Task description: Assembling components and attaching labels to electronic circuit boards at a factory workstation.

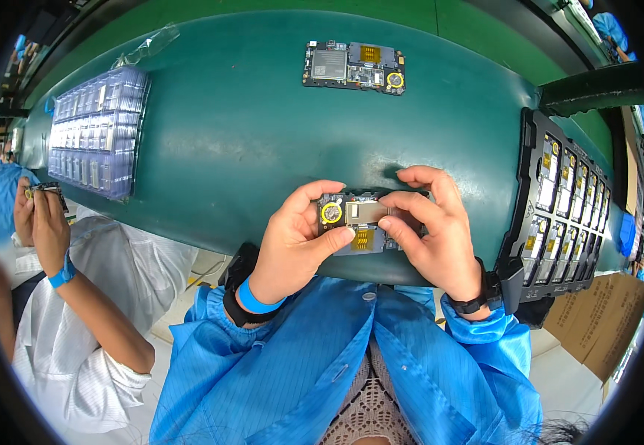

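Note:
Close to the table's near edge lies a black circuit board (331, 213) with a yellow-ringed round part and an amber patch. My left hand (288, 241) is closed on its left end, with the thumb over the near side and the index finger at the far side. On the board rests a rectangular silver shield cover (365, 213). At this cover's right end, my right hand (441, 230) pinches with thumb and index finger, its other fingers curled above. The right part of the board is hidden under that hand. Another circuit board (329, 65) lies apart, farther up the green table.
A black tray (515, 204) holding several boards stands tilted at the right. Stacked clear plastic trays (99, 133) with small metal parts sit at the left, near a crumpled clear bag (148, 46). A co-worker's hand (49, 230) holds a board at far left. Cardboard (596, 322) leans lower right.

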A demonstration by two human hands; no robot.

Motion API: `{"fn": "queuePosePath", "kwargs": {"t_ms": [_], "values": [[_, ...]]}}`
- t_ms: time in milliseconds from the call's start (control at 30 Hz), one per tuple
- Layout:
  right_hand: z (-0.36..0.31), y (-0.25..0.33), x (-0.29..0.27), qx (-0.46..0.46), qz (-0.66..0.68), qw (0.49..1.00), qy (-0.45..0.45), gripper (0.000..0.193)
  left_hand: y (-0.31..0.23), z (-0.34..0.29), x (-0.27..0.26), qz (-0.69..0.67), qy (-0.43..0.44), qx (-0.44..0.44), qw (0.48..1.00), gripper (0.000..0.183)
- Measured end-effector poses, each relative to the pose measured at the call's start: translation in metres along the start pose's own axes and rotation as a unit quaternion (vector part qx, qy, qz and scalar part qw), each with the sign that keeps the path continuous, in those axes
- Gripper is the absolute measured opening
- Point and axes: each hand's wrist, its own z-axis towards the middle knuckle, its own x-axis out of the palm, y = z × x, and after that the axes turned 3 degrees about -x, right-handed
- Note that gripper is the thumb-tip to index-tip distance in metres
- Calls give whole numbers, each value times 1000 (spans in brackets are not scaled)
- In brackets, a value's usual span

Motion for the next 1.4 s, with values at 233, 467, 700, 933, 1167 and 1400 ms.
{"fn": "queuePosePath", "kwargs": {"t_ms": [233,467,700,933,1167,1400], "values": [[4,2,-3,-22,-64,997,25,20,3,-1,3,19,-2,20,1000,50],[2,-3,-5,46,26,995,79,16,6,-1,5,27,9,30,999,49],[4,2,-1,-40,-60,997,31,16,6,-2,6,24,22,33,999,51],[3,5,3,-65,-85,993,46,18,10,-2,4,41,29,54,997,53],[3,6,4,-82,-115,989,51,19,8,-2,5,18,22,38,999,55],[3,4,1,-101,-104,987,70,20,10,-2,5,20,23,26,999,55]]}}
